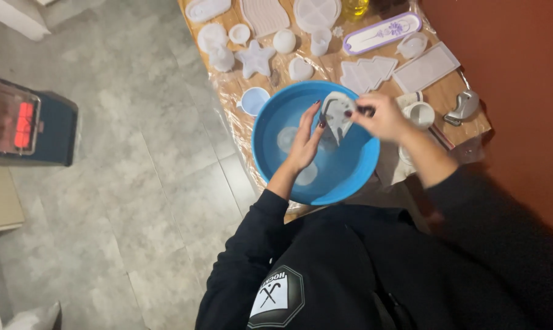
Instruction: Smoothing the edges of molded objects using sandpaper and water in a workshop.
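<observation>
1. Black sleeves [246, 256] of mine are closest.
2. Both hands hold a small white mold [337, 116] over the blue bowl [276, 177].
3. Left hand [307, 140] fingers press its side; right hand [380, 116] fingers pinch its top.
4. White molds [256, 58] lie on the worktop [447, 91].

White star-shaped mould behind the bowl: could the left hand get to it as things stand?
Probably yes. The star-shaped mould lies uncovered on the table just past the blue bowl rim, nothing stacked on it. But the left hand is steadying a pale mould over the bowl with the right hand.
</observation>
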